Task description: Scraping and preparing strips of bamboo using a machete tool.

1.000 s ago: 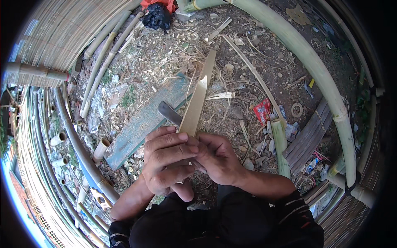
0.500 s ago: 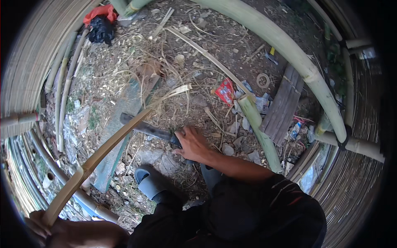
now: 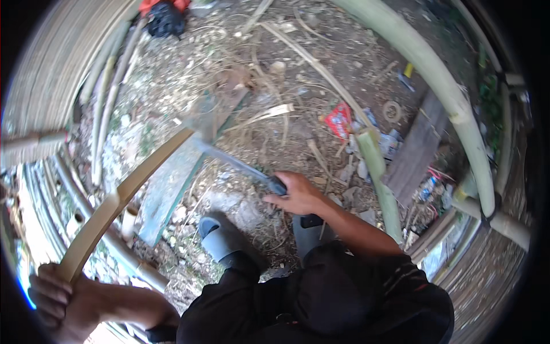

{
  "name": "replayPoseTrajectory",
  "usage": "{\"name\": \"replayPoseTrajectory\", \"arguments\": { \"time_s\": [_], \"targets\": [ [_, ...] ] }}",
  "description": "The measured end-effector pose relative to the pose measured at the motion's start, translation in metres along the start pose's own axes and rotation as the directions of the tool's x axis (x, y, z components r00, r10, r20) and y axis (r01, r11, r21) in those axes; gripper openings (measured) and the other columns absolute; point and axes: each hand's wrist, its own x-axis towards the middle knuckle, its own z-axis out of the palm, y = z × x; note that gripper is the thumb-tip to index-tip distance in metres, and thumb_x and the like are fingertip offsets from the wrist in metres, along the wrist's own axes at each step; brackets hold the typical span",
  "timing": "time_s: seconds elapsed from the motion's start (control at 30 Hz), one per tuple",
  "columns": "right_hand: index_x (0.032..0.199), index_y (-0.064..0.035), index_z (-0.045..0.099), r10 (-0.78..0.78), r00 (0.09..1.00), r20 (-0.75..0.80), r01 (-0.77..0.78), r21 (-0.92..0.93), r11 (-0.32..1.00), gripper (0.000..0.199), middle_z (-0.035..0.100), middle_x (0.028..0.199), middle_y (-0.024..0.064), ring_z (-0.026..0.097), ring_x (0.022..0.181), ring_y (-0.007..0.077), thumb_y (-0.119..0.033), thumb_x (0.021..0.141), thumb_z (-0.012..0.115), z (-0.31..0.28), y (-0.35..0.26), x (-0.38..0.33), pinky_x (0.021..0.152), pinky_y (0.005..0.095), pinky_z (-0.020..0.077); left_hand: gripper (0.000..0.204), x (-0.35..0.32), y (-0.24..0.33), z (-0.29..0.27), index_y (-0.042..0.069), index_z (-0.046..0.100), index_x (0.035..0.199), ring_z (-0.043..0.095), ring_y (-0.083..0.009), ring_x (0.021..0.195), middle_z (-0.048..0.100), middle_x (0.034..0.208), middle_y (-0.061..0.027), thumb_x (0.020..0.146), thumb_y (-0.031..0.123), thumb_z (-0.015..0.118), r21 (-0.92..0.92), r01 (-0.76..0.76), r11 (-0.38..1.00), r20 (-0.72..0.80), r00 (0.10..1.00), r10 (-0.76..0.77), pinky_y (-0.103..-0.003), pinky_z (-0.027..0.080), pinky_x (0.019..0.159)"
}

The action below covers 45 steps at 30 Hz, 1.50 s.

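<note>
My left hand (image 3: 57, 298), at the lower left, is wrapped round the near end of a long split bamboo strip (image 3: 94, 229). The strip slants up and away, with a peeled curl at its middle joint. My right hand (image 3: 295, 192) grips the dark handle of a machete (image 3: 240, 166). Its blade, smeared by motion, points to the far left. The blade's tip lies close to the strip's far end; whether they touch I cannot tell. Below them a greenish flat board (image 3: 172, 189) lies on the ground.
Shavings and a pale split piece (image 3: 266, 116) litter the ground. A thick green bamboo pole (image 3: 424, 63) arches along the right, with a cut bamboo piece (image 3: 378, 178) and a grey plank (image 3: 415, 149) near it. My grey sandals (image 3: 226, 238) are below. Poles (image 3: 112, 86) line the left.
The machete has swung from under the strip to beside its far end. The view has shifted, so the ground things sit further right and lower things show more.
</note>
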Motion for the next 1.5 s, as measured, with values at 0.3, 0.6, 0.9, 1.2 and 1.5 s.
{"name": "replayPoseTrajectory", "arguments": {
  "time_s": [0.3, 0.6, 0.9, 1.2, 1.5],
  "targets": [
    [0.100, 0.0003, 0.057, -0.431, 0.873, -0.230, 0.478, 0.218, 0.851, 0.045, 0.059, 0.062, 0.0057, 0.061, 0.051, 0.0187, -0.042, 0.093, 0.070, -0.048, -0.148, 0.001, 0.047, 0.0341, 0.0470, 0.033, -0.036, -0.001, 0.070, 0.016, 0.037, 0.059, 0.038, -0.0139, 0.056, 0.035, 0.062, -0.0014, 0.091, 0.020, 0.045, 0.196, -0.339, 0.920, 0.070, 0.941, 0.332, -0.030, 0.041, 0.058],
    [0.078, -0.0041, 0.053, -0.439, 0.897, -0.052, 0.440, 0.009, 0.898, 0.041, 0.056, 0.059, 0.0054, 0.060, 0.045, 0.0227, -0.037, 0.092, 0.072, -0.034, -0.192, 0.024, 0.040, 0.0368, 0.0449, 0.033, -0.050, 0.000, 0.100, 0.002, 0.061, 0.090, 0.061, -0.0305, 0.117, 0.066, 0.099, -0.0139, 0.097, 0.031, 0.047, 0.366, -0.400, 0.840, -0.265, 0.821, 0.506, -0.045, 0.044, 0.105],
    [0.073, -0.0033, 0.056, -0.442, 0.893, -0.087, 0.448, 0.065, 0.892, 0.047, 0.056, 0.052, 0.0105, 0.060, 0.042, 0.0256, -0.044, 0.091, 0.072, -0.029, -0.181, 0.034, 0.040, 0.0385, 0.0463, 0.047, -0.061, -0.006, 0.093, -0.004, 0.047, 0.129, 0.056, -0.0300, 0.128, 0.056, 0.137, -0.0220, 0.101, 0.034, 0.047, 0.483, -0.428, 0.764, -0.152, 0.818, 0.554, -0.045, 0.044, 0.110],
    [0.071, -0.0042, 0.053, -0.349, 0.924, -0.155, 0.351, -0.015, 0.936, 0.050, 0.050, 0.045, 0.0103, 0.058, 0.038, 0.0278, -0.047, 0.095, 0.064, -0.002, -0.153, 0.047, 0.037, 0.0399, 0.0455, 0.036, -0.056, -0.011, 0.092, -0.001, 0.054, 0.112, 0.055, -0.0347, 0.125, 0.057, 0.131, -0.0269, 0.095, 0.030, 0.051, 0.516, -0.405, 0.755, -0.274, 0.757, 0.593, -0.051, 0.037, 0.110],
    [0.073, -0.0036, 0.055, -0.414, 0.900, -0.135, 0.424, 0.052, 0.904, 0.043, 0.055, 0.052, 0.0128, 0.061, 0.044, 0.0278, -0.039, 0.095, 0.066, 0.007, -0.133, 0.042, 0.041, 0.0402, 0.0457, 0.038, -0.027, -0.022, 0.058, 0.016, 0.042, 0.064, 0.055, -0.0248, 0.080, 0.051, 0.069, -0.0061, 0.098, 0.030, 0.040, 0.467, -0.318, 0.825, -0.288, 0.828, 0.482, -0.047, 0.040, 0.086]
  ]
}}
